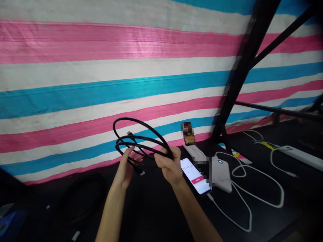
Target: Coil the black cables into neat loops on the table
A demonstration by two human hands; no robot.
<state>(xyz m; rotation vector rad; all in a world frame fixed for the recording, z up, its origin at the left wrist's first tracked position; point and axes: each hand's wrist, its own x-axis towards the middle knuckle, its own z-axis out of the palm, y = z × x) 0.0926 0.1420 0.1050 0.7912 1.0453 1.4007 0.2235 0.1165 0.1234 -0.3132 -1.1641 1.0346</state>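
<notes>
A black cable (148, 138) is gathered in several loose loops in front of me, above the dark table. My right hand (169, 165) is closed round the bundled right end of the loops. At the lower left of the loops, my left hand (128, 166) curls its thumb and fingers about the cable; its fingers are partly hidden. One plug with a silvery tip (129, 133) shows inside the loops. A second plug (141, 172) hangs just right of my left hand.
Right of my hands lie a lit phone (195, 178), a white power bank (221, 173) and white cables (271, 203). Another coiled black cable (75, 220) rests on the table at left, near a blue box (11, 223). Behind stand a striped sheet (101, 77) and a black metal frame (234, 84).
</notes>
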